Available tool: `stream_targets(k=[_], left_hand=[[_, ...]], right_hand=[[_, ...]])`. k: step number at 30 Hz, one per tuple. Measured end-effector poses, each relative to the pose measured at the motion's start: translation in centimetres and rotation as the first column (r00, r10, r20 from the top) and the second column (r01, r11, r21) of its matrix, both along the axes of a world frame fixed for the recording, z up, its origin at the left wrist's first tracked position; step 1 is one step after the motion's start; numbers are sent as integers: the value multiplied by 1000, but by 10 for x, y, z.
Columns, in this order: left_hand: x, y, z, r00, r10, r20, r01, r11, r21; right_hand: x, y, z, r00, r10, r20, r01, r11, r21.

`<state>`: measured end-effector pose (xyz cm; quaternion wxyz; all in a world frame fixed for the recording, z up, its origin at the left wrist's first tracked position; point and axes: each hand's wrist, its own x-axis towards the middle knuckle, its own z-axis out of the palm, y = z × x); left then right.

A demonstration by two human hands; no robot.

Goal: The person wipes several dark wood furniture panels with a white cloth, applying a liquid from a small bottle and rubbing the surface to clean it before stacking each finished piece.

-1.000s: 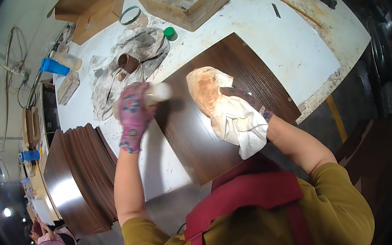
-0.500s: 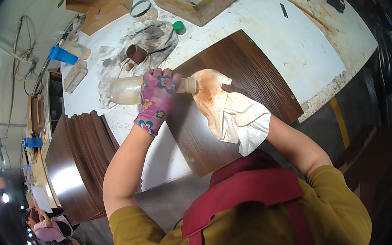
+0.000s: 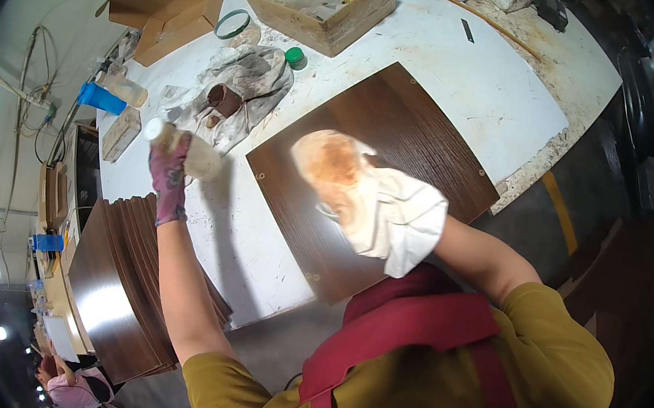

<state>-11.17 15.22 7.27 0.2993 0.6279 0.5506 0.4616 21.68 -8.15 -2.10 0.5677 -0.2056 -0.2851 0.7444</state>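
Observation:
My left hand (image 3: 170, 175), in a pink flowered glove, is wrapped round the neck end of a clear plastic bottle (image 3: 203, 161). The bottle's pale cap points up and left, above the white table. A white cloth (image 3: 405, 216) with a brown stain covers most of my right hand (image 3: 374, 161); only a dark bit of it shows at the cloth's edge. The cloth lies against a dark brown wood-grain panel (image 3: 423, 126), whose corners carry small round fittings.
A stack of brown panels (image 3: 106, 292) stands at the left. On the table (image 3: 513, 104) are a crumpled grey rag (image 3: 264, 78), a brown cup-like roll (image 3: 225, 100), a green cap (image 3: 294, 57), an open cardboard box (image 3: 176, 5) and a tool box (image 3: 329, 33). Another person (image 3: 76, 389) is far off, lower left.
The bottle has swung away from the cloth, leftward and tipped so its neck end points up-left. My right hand has shifted the cloth slightly down and left over the panel.

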Motion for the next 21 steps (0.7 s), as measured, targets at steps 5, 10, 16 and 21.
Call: stream_targets(k=[5, 10, 16, 21], left_hand=[[-64, 22, -30, 964, 217, 151, -218, 976, -13], [-20, -39, -33, 938, 334, 94, -343, 934, 99], [87, -107, -62, 809, 77, -583, 160, 925, 344], [104, -79, -106, 654, 25, -756, 114, 985, 131]], right_hand=[[102, -9, 60, 985, -162, -65, 150, 976, -160], [222, 31, 44, 942, -318, 109, 335, 917, -216], [98, 94, 85, -75, -276, 958, 227, 931, 286], [31, 136, 41, -408, -416, 813, -149, 909, 390]])
